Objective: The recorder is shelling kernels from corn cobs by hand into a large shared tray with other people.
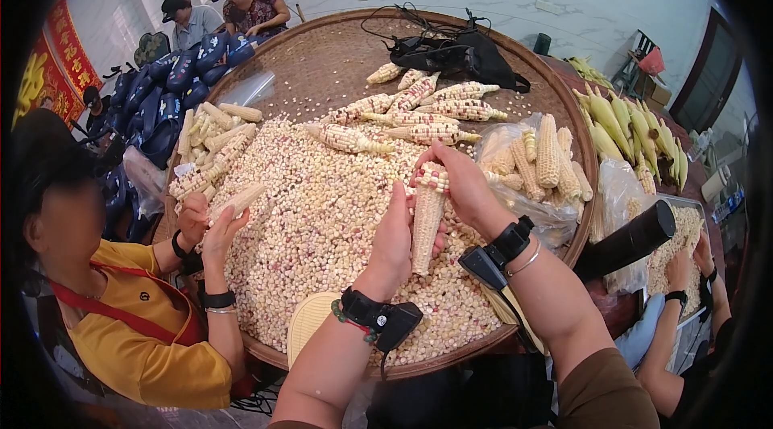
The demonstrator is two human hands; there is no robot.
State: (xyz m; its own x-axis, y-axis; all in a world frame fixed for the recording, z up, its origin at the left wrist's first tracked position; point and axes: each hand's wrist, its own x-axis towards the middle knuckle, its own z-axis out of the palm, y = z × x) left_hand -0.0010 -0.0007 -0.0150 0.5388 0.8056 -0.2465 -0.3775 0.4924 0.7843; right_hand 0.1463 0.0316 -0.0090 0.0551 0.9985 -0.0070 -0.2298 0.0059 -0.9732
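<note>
Between my hands is a mostly stripped corn cob (427, 227), upright with its wide end at the top, where a band of pale and reddish kernels remains. My left hand (391, 236) wraps the cob's left side, fingers behind it. From the right, my right hand (455, 183) closes around the top, its fingers at the band of kernels. Below spreads a deep layer of loose corn kernels (314, 211), cream with some dark red, in a large round woven tray (322, 46). Speckled whole corn cobs (431, 132) lie just beyond my hands.
Stripped cobs fill a plastic bag (547, 219) on the right; more stripped cobs (217, 139) lie left. A black pouch with cords (459, 54) sits at the back. A co-worker in yellow (137, 324) holds a cob at left. A black cylinder (632, 236) juts near the right rim.
</note>
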